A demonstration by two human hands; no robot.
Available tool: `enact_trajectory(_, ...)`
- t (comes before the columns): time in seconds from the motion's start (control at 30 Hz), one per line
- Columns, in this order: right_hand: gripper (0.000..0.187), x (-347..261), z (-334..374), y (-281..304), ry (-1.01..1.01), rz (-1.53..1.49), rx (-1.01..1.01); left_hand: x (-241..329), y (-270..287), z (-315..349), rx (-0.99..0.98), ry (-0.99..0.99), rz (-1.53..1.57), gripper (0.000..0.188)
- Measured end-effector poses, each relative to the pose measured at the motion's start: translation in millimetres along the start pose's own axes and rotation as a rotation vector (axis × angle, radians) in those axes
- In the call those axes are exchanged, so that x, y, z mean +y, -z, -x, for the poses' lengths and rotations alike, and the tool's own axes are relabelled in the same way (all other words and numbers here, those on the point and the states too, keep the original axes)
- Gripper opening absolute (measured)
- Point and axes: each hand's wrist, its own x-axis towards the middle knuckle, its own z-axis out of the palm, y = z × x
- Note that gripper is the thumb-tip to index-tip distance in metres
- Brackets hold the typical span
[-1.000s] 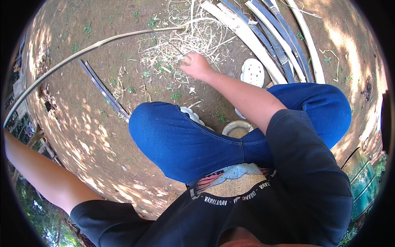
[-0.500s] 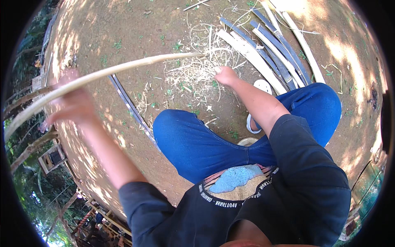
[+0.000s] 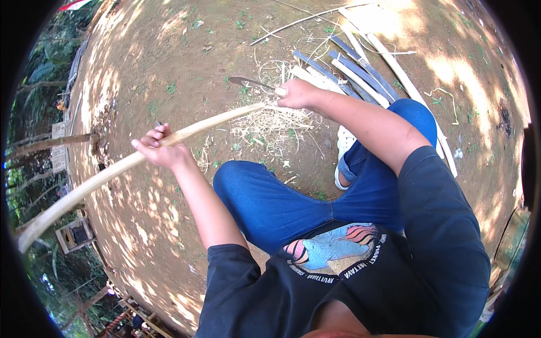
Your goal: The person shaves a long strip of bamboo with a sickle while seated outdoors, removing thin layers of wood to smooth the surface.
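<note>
Sitting on bare, sun-dappled ground (image 3: 169, 50), a person in a black shirt and blue jeans holds a long pale bamboo strip (image 3: 101, 177) across the body. The left hand (image 3: 160, 149) is curled closed around the strip near its middle, lifted off the ground. From there the strip runs down to the lower left edge of the view and up to the right, where its other end meets the right hand (image 3: 296, 94). That hand is closed in a fist on a curved dark knife (image 3: 251, 83), the blade pointing left just above the strip's end. Beneath it lies a heap of pale shavings (image 3: 270, 127). Beyond the right hand, toward the upper right, a bundle of split bamboo slats (image 3: 360, 70) lies flat on the ground.
</note>
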Motion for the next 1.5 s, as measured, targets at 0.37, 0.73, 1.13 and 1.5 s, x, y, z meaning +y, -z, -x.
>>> enact_trajectory(0.37,0.031,-69.6,61.0,8.8,0.242,-0.332,-0.095,163.9,-55.8,24.4,0.241,-0.499,0.006,0.083)
enact_trajectory(0.73,0.053,-75.3,66.2,-0.1,0.264,-0.102,-0.033,213.7,-47.1,55.9,-0.117,-0.569,0.198,0.078)
enact_trajectory(1.13,0.022,-49.1,35.5,12.5,0.167,-0.196,0.207,254.7,-70.3,62.0,-0.186,-0.63,0.308,0.07)
enact_trajectory(1.5,0.02,-65.5,42.3,14.8,0.242,-0.276,0.225,254.5,-80.0,51.1,-0.19,-0.581,0.346,0.074)
